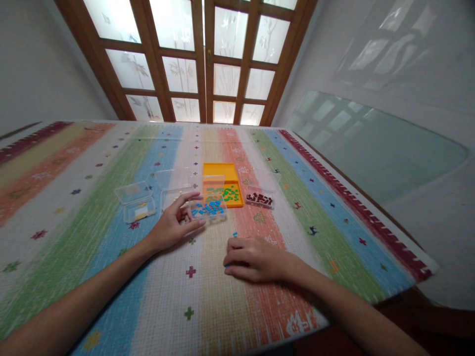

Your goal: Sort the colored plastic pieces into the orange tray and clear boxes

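My left hand (174, 222) grips the left end of a clear plastic box (207, 219), thumb at its near side and fingers at the far side. Small blue pieces (208, 207) lie in that box. Lower and to the right, my right hand (250, 259) rests on the tablecloth with its fingers curled together. A speck of blue shows at its fingertips, apparently a small blue piece (226, 266) mostly hidden by them. Just beyond its knuckles, one or more loose blue pieces (235, 235) lie on the cloth.
Behind the blue pieces stands an open orange box (243, 198) holding green pieces (230, 192). To its right, a clear box holds dark brown pieces (260, 199). A small open clear box (139, 212) sits at the left. The striped tablecloth (166, 306) covers the table.
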Demonstrator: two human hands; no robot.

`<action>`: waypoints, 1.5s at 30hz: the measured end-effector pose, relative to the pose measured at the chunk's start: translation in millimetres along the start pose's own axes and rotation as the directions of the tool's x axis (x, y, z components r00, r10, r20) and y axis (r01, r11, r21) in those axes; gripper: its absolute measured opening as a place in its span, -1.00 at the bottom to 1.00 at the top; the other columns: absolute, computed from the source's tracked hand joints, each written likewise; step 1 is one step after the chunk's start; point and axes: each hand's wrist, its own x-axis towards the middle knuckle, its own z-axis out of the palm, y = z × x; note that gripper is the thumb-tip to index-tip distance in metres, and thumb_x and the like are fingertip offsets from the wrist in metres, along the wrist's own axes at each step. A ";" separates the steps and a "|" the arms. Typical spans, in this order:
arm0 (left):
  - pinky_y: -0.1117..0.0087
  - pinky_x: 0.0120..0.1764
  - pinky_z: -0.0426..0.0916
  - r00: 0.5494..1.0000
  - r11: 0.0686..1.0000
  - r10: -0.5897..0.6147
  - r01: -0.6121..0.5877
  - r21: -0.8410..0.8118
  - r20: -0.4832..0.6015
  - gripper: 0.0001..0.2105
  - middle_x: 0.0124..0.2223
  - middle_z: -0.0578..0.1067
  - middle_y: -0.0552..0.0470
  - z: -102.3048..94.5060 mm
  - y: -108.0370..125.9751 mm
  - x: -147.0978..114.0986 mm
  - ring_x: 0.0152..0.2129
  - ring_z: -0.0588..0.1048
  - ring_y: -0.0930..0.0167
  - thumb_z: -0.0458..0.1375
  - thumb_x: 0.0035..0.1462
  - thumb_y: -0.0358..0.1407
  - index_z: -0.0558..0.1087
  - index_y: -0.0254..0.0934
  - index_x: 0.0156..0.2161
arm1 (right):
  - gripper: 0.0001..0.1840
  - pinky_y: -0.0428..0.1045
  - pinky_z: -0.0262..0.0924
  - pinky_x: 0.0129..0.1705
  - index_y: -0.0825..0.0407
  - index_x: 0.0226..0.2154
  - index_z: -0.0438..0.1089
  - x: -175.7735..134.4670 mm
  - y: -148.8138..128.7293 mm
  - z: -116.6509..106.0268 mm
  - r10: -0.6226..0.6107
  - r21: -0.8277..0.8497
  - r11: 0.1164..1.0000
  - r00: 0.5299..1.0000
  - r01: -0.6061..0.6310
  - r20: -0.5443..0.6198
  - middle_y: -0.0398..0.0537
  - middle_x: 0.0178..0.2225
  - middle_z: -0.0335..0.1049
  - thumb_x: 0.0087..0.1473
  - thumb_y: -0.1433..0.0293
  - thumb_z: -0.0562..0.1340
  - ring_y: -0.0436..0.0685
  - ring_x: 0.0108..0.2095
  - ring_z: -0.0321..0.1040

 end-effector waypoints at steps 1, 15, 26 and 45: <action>0.42 -0.35 0.49 1.000 1.000 -0.001 0.001 -0.001 -0.001 -0.38 0.24 0.46 -0.20 -0.1 -0.4 0.0 -0.46 0.48 0.55 0.41 0.12 -0.19 0.33 -0.20 0.25 | -0.79 -0.05 0.18 -0.31 0.05 -0.20 0.53 -0.3 0.5 -2.3 0.009 0.013 1.000 1.000 -0.009 -0.003 -0.01 -0.26 0.49 0.36 0.33 0.20 0.05 -0.34 0.37; 0.38 -0.31 0.54 1.000 1.000 -0.017 0.017 0.002 0.006 -0.38 0.25 0.46 -0.22 0.2 1.0 0.3 -0.37 0.57 0.48 0.40 0.12 -0.17 0.33 -0.21 0.24 | -0.86 -0.01 0.24 -0.18 0.03 -0.23 0.48 -11.7 30.9 -26.4 0.252 0.022 0.967 0.943 -0.253 -0.218 -0.04 -0.27 0.55 0.18 0.52 0.22 0.08 -0.27 0.43; 0.33 -0.23 0.58 1.000 1.000 -0.017 0.017 0.007 0.023 -0.39 0.25 0.46 -0.24 -0.3 1.4 -0.2 -0.24 0.64 0.36 0.40 0.13 -0.15 0.33 -0.23 0.23 | -0.81 -0.01 0.23 -0.20 0.04 -0.23 0.55 -11.0 37.1 -31.7 0.370 0.070 0.929 0.913 -0.364 -0.174 -0.09 -0.35 0.48 0.11 0.56 0.28 0.07 -0.32 0.36; 0.44 -0.42 0.47 1.000 1.000 0.005 -0.006 0.031 0.013 -0.42 0.21 0.49 -0.19 0.6 3.9 0.5 -0.50 0.47 0.56 0.39 0.13 -0.16 0.36 -0.23 0.20 | -0.72 -0.02 0.20 -0.26 0.06 -0.11 0.57 -9.4 25.2 -28.7 0.281 -0.009 0.958 0.948 -0.285 -0.151 -0.02 -0.24 0.44 0.19 0.24 0.40 0.07 -0.31 0.34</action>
